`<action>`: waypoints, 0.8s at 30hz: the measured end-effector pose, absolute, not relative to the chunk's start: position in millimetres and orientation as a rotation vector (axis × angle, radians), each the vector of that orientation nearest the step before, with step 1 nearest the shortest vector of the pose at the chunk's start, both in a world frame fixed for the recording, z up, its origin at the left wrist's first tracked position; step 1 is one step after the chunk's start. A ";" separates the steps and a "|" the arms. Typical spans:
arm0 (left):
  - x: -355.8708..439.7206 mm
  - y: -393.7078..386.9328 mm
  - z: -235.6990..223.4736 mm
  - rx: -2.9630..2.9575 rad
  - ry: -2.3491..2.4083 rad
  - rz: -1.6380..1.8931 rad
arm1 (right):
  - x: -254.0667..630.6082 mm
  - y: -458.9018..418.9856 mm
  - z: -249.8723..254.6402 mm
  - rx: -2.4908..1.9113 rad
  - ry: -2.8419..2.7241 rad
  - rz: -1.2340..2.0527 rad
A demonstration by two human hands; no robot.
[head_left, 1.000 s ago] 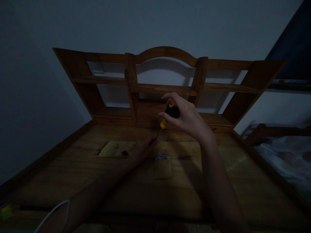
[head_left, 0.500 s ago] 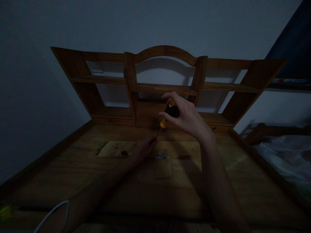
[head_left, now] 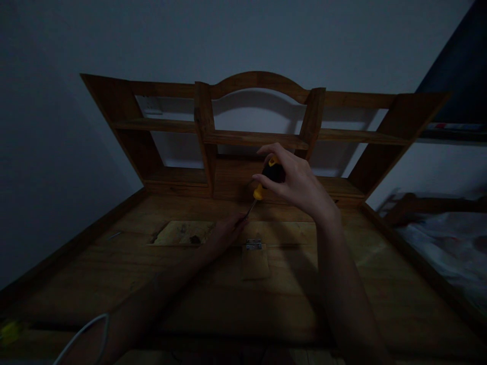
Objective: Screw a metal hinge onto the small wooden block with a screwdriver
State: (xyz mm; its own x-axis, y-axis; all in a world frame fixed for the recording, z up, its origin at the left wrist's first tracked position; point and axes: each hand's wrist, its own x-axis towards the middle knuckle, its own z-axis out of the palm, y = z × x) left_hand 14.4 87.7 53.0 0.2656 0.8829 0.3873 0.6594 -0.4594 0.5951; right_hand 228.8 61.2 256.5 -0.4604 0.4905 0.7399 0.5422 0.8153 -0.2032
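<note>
My right hand (head_left: pixel 299 180) is wrapped around the yellow-and-black handle of a screwdriver (head_left: pixel 259 191), which slants down and to the left. My left hand (head_left: pixel 228 230) is low over the wooden desktop (head_left: pixel 182 289), its fingers closed around the lower end of the shaft; whatever sits at the tip is hidden by them. Just right of those fingers is a small metal hinge (head_left: pixel 253 244), with a small wooden flap (head_left: pixel 255 262) on its near side. Left of the hand is a paler recessed strip (head_left: pixel 173 233) with a dark hole.
A wooden shelf unit (head_left: pixel 258 138) rises along the desk's back edge against the wall. A thin metallic piece (head_left: pixel 113 235) lies on the left of the desktop. Something yellow (head_left: pixel 10 332) is at the lower left. Light-coloured bedding (head_left: pixel 449 248) lies beyond the right edge.
My right hand and the screwdriver handle have shifted slightly to the right. My left hand stays at the shaft's lower end.
</note>
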 end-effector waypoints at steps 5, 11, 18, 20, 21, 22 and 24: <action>12.5 89.6 48.9 2.201 1.332 1.046 | 230.3 61.6 257.0 -0.752 -2.128 -0.101; 9.4 94.2 48.4 2.079 1.243 1.204 | 232.4 64.2 257.6 -0.766 -2.111 -0.145; 6.5 98.8 51.9 2.032 1.302 1.254 | 238.2 60.4 263.4 -0.737 -2.068 -0.236; 5.8 98.4 52.0 2.022 1.318 1.257 | 242.1 58.3 265.4 -0.736 -2.046 -0.260; 5.8 98.1 51.6 2.012 1.320 1.251 | 244.4 57.5 266.2 -0.742 -2.033 -0.269; 5.9 97.8 51.1 2.000 1.320 1.239 | 246.7 56.7 267.0 -0.749 -2.019 -0.276; 6.8 98.3 50.3 1.981 1.335 1.205 | 251.6 54.9 268.4 -0.767 -1.990 -0.291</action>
